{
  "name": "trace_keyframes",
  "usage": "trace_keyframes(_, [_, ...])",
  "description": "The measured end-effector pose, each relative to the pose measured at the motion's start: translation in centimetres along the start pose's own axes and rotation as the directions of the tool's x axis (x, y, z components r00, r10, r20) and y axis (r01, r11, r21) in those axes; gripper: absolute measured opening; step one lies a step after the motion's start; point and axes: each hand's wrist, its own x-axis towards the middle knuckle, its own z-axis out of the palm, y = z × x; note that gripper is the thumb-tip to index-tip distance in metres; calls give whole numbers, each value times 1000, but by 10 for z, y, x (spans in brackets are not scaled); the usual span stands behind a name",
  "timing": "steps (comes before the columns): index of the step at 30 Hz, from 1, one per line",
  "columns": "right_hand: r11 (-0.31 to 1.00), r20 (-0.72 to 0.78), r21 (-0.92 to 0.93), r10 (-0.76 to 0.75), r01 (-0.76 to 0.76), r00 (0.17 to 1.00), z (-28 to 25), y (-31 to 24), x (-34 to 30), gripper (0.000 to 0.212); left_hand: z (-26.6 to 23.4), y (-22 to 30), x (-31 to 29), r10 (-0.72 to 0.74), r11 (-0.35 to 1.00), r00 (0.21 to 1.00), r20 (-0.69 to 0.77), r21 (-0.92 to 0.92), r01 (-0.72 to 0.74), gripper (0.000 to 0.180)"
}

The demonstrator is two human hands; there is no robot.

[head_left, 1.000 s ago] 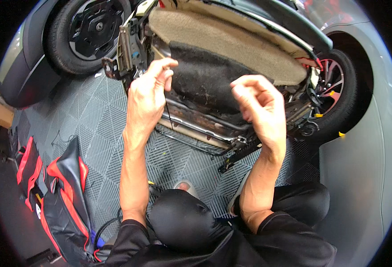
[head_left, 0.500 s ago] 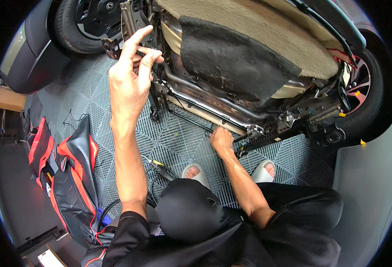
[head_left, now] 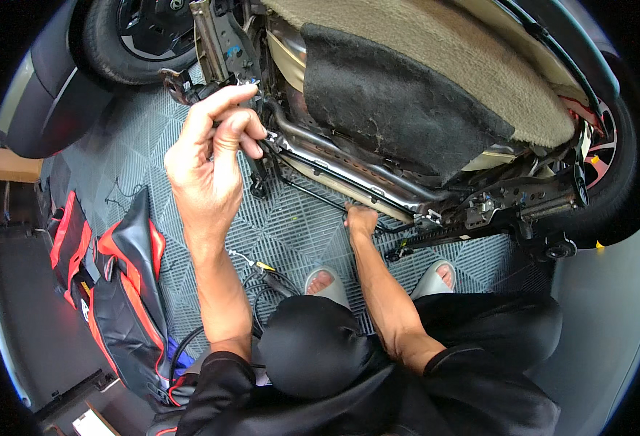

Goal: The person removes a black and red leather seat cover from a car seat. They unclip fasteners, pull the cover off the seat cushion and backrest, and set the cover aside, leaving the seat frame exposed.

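Note:
A car seat's metal underframe (head_left: 367, 182) lies before me, with a beige padded seat cushion (head_left: 436, 65) and a black felt sheet (head_left: 400, 109) above it. A thin black bar (head_left: 309, 192) runs along the near side of the frame. My right hand (head_left: 361, 219) is closed around this bar near its right part; the palm hides the grip itself. Raised beside the left rail (head_left: 222, 51) of the frame is my left hand (head_left: 211, 160). Its index finger points out, the other fingers are loosely bent, and nothing shows between them.
Grey grid tiles (head_left: 262, 225) cover the floor. Black-and-red seat covers (head_left: 127, 291) lie at the left, next to a dark cable (head_left: 280, 280) by my knee. Car wheels stand at the far left (head_left: 105, 43) and right (head_left: 621, 182). My sandals (head_left: 327, 283) are close below the frame.
My left hand has dropped slightly and its fingers have bent more. My right hand stays on the bar. The seat frame appears shifted slightly right in the view.

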Motion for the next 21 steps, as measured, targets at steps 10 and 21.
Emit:
trace_keyframes(10, [906,-206,115,423,-408,882,17,-28,-3,20,4,-6,-40,-170,982,978,124,-67,179,21])
trace_keyframes(21, [705,-206,513,655,-490,727,57,-52,37,4,-17,3,-59,-244,964,953,179,-58,258,20])
